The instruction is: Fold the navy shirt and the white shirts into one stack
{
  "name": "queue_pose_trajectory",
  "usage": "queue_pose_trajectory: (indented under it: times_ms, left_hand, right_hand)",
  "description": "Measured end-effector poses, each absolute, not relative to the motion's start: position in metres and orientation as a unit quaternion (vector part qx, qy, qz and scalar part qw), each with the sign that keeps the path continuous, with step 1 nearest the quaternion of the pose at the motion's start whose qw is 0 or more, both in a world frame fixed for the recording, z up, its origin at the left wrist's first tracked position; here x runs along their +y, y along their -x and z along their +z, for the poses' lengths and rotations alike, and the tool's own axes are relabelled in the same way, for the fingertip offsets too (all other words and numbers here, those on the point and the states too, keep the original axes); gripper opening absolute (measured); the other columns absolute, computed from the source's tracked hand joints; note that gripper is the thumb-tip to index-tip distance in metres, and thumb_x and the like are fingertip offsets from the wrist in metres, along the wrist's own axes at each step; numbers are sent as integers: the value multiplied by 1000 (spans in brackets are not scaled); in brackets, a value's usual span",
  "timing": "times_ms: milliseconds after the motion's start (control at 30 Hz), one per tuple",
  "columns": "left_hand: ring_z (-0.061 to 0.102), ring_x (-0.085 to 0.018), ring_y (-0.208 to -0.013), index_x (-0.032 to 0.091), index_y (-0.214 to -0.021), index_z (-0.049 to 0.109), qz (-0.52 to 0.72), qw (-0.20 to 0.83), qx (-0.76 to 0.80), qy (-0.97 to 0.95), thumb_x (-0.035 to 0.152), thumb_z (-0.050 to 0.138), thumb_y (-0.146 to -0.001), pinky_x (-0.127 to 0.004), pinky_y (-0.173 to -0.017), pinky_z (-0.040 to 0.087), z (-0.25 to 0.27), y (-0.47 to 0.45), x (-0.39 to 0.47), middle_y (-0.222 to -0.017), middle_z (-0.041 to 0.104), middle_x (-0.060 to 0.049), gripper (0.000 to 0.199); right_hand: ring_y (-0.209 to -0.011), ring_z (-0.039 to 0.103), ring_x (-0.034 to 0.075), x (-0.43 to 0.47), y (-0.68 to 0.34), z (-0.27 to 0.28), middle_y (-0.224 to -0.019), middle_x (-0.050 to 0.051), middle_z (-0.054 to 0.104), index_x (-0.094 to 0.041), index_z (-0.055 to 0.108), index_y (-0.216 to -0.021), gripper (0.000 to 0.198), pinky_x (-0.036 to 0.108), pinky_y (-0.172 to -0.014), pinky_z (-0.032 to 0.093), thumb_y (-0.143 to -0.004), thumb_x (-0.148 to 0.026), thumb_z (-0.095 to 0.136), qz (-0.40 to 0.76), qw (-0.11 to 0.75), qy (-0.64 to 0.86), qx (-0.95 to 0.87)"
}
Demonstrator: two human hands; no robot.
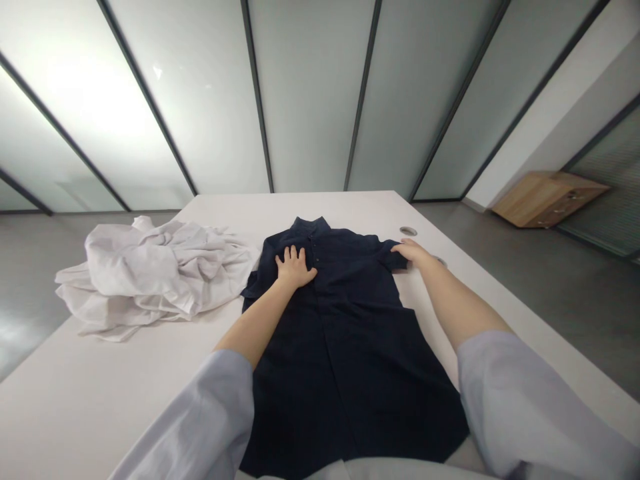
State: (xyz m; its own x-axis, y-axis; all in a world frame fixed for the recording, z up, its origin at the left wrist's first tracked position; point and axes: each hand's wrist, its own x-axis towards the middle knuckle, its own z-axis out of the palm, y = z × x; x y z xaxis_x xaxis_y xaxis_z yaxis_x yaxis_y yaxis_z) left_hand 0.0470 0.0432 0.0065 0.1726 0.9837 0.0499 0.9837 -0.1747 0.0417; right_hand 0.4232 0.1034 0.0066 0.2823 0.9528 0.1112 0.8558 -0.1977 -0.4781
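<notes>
1. The left hand [296, 268] is spread flat on the dark shirt [365, 360].
2. The right hand [413, 252] pinches its sleeve [386, 255].
3. The shirt lies longways on the bench [75, 400] — collar [309, 228] pointing away.
4. White cloth [160, 267] sits beside it — crumpled.

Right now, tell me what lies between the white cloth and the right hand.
Head view: the dark shirt lies there, the left hand resting on it, the right hand touching its sleeve.
</notes>
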Motion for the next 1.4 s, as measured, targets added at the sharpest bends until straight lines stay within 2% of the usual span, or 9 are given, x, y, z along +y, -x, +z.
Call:
queue_pose_trajectory:
  times_ms: [67,167,300,433,567,767,933,1167,1400]
  left_hand:
    - [21,-34,-146,19,-151,31,-54,27,-623,780,57,38,-89,-55,-115,18,5,-43,46,-159,27,-14,73]
    - [31,-32,-142,20,-147,39,-44,9,-621,783,57,31,-92,-50,-115,22,4,-34,52,-156,34,-12,67]
    - [32,-33,-141,17,-146,39,-32,7,-630,776,61,34,-91,-50,-115,22,10,-27,55,-154,36,-15,71]
    - [36,-30,-138,18,-140,46,-68,42,-614,786,53,40,-91,-45,-115,24,14,-38,47,-150,43,-13,61]
    - [33,-31,-140,18,-141,45,-84,13,-584,807,56,36,-92,-44,-115,25,7,-58,38,-152,40,-13,63]
    - [22,-32,-146,18,-151,32,-51,-42,-600,797,68,26,-91,-47,-117,20,-7,-56,47,-159,26,-13,79]
    - [22,-32,-146,21,-150,36,-51,-50,-649,757,64,19,-94,-49,-117,19,-3,-42,63,-160,27,-10,73]
    - [25,-36,-145,18,-150,36,-42,-41,-707,704,62,25,-93,-55,-115,24,4,-12,83,-159,26,-13,73]
    - [27,-35,-144,16,-150,35,-30,-33,-715,698,60,26,-93,-54,-114,26,3,3,94,-159,26,-16,73]
  right_hand:
    - [-98,63,25,101,-421,9,-117,20,63,-4,49,-135,57,32,-81,49,-82,-23,56,135,242,793,-543]
    - [-111,59,26,93,-419,11,-125,17,60,-9,47,-139,57,34,-90,46,-82,-17,50,113,247,828,-491]
    - [-119,51,36,79,-407,18,-130,23,55,-9,48,-138,59,48,-96,40,-80,-18,54,13,179,839,-515]
    - [-124,45,38,77,-370,28,-135,24,51,-9,49,-137,53,52,-100,37,-87,-27,47,-61,191,765,-613]
    - [-129,44,32,77,-319,26,-140,15,51,-17,53,-136,49,44,-107,34,-94,-38,40,-14,133,663,-736]
    - [-144,24,34,68,-282,-1,-159,11,28,-22,36,-150,67,51,-114,20,-95,-60,29,46,26,677,-734]
    - [-146,18,36,76,-284,-5,-161,11,22,-23,33,-152,71,56,-115,15,-95,-64,20,82,30,693,-716]
    - [-145,18,39,90,-280,-4,-160,16,21,-18,34,-151,75,59,-114,14,-93,-65,28,79,39,711,-698]
    - [-146,15,36,89,-281,-6,-161,14,19,-20,29,-153,75,57,-115,12,-94,-65,25,80,36,701,-707]
